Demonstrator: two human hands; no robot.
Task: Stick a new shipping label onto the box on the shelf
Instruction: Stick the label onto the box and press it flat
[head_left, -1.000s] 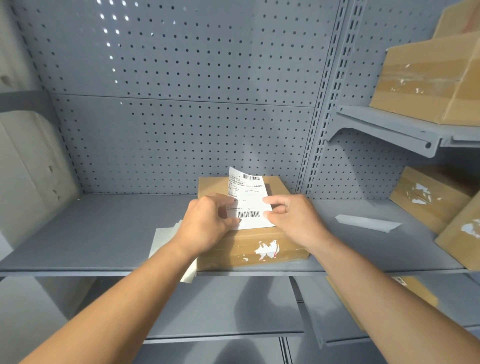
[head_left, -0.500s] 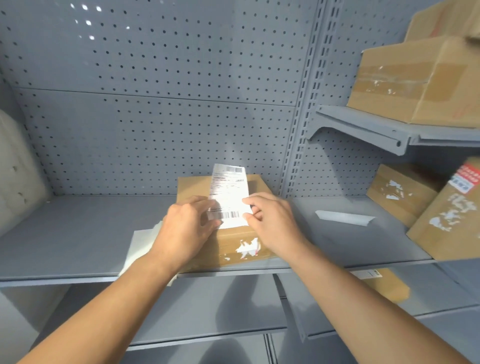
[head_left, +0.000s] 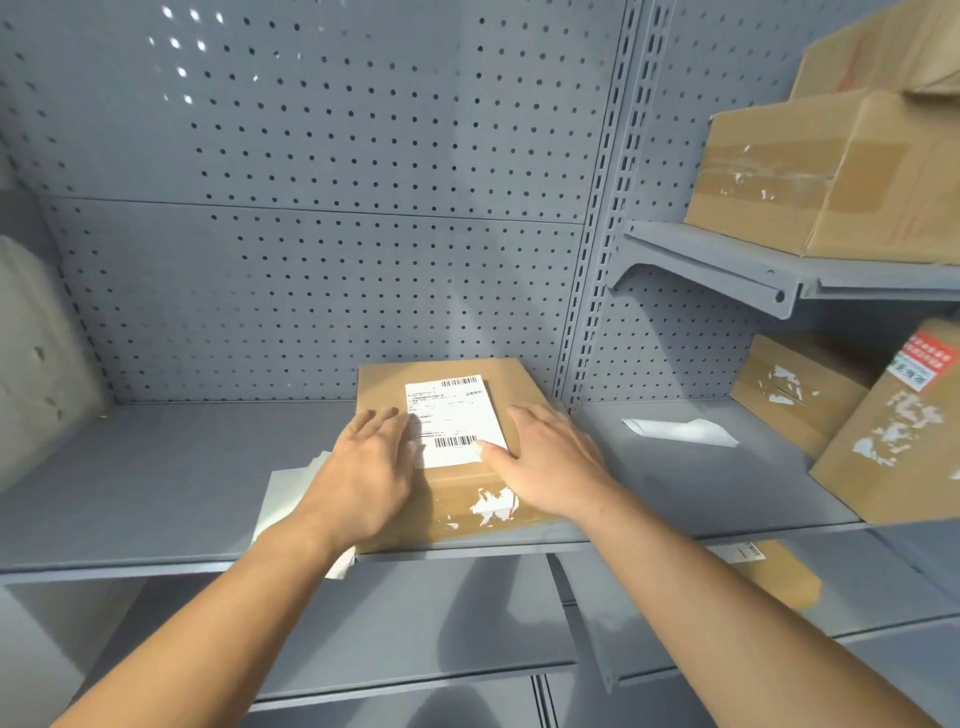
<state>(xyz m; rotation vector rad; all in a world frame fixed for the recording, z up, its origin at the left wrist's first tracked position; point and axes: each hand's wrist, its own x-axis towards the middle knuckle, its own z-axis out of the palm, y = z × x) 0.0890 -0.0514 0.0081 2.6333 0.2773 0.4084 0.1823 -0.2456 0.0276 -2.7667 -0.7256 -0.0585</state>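
A flat brown cardboard box (head_left: 519, 379) lies on the grey shelf (head_left: 156, 493), near the front edge. A white shipping label (head_left: 454, 415) with two barcodes lies flat on the box's top. My left hand (head_left: 369, 467) rests flat with spread fingers on the label's left edge. My right hand (head_left: 550, 462) lies flat on the box, its thumb pressing the label's lower right corner. Torn white remains of an old label (head_left: 491, 506) show on the box's front part.
White backing paper (head_left: 291, 493) lies on the shelf left of the box, partly under my left arm. A torn white strip (head_left: 680, 431) lies to the right. Several cardboard boxes (head_left: 810, 400) stand at the right and on the upper shelf (head_left: 727, 265). Perforated back panel behind.
The label was held upright above the box by both hands; now it lies flat on the box top. Both hands have opened and press down on it.
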